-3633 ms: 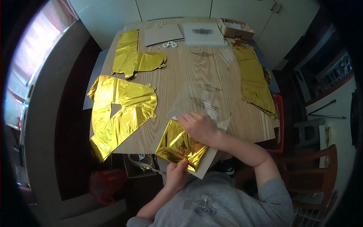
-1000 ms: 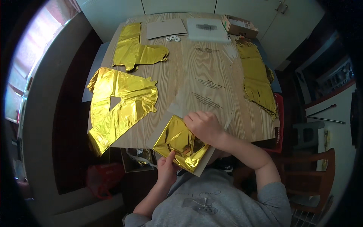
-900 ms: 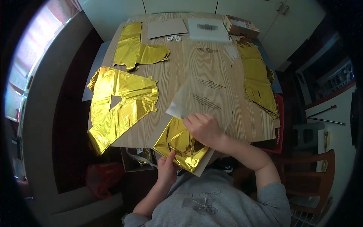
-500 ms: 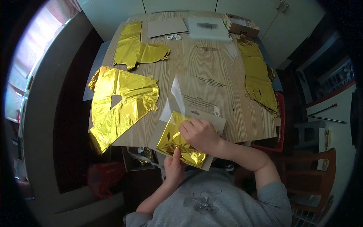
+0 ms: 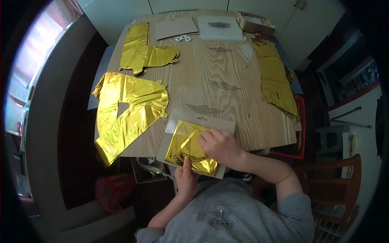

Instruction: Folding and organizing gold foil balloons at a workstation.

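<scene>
A folded gold foil balloon (image 5: 194, 158) lies on a pale backing card (image 5: 227, 128) with a hang hole, held tilted over the table's near edge. My left hand (image 5: 187, 180) grips the card from below, its thumb pressed on top of the foil. Curled over the right part of the foil, my right hand (image 5: 221, 146) pinches it; its fingertips are partly hidden. Just beyond the card, a clear plastic sheet with print (image 5: 202, 108) lies on the wood. To the left rests an unfolded, flat gold foil balloon (image 5: 133, 99) with an opening in it.
Farther left lies an L-shaped gold foil balloon (image 5: 139, 50), and another gold foil piece (image 5: 276, 77) along the right edge. At the back are grey-beige card sheets (image 5: 176, 28), white rings (image 5: 183, 38), a whitish plastic sheet (image 5: 221, 32) and an open box (image 5: 257, 24). A red basket (image 5: 300, 133) stands at right.
The raised glossy plastic above the card has dropped flatter. The card has shifted a little left, and my right hand has moved slightly right and down over the foil.
</scene>
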The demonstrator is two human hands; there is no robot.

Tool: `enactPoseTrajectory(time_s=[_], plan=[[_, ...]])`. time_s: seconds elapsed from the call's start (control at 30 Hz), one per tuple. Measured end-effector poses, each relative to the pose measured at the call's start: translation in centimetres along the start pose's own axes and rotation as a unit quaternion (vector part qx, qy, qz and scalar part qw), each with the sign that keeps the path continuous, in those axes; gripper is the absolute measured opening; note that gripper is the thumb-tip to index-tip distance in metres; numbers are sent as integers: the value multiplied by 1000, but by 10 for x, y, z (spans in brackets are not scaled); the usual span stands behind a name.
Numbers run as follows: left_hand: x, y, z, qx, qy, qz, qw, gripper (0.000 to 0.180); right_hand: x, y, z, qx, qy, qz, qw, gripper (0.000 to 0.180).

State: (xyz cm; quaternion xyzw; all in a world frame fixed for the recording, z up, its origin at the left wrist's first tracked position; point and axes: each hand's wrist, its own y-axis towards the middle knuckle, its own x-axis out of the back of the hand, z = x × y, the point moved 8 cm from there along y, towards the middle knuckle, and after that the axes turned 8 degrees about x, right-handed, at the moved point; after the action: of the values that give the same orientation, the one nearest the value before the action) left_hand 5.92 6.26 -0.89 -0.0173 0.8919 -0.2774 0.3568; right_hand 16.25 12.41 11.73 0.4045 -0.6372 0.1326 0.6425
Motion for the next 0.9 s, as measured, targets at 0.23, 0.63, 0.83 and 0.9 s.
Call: enactPoseTrajectory(time_s=[0.23, 0.63, 0.83, 0.9], plan=[[-6, 2, -1, -26, -1, 13, 1000, 29, 5, -3, 16, 15, 15, -12, 1000, 9], [19, -19, 7, 97, 101, -14, 990, 25, 2, -11, 18, -27, 74, -14, 997, 10], [26, -21, 13, 91, 118, 6, 989, 16, 4, -12, 26, -8, 92, 0, 996, 11], [22, -17, 12, 84, 100, 6, 991, 17, 7, -12, 29, -3, 88, -2, 996, 13]])
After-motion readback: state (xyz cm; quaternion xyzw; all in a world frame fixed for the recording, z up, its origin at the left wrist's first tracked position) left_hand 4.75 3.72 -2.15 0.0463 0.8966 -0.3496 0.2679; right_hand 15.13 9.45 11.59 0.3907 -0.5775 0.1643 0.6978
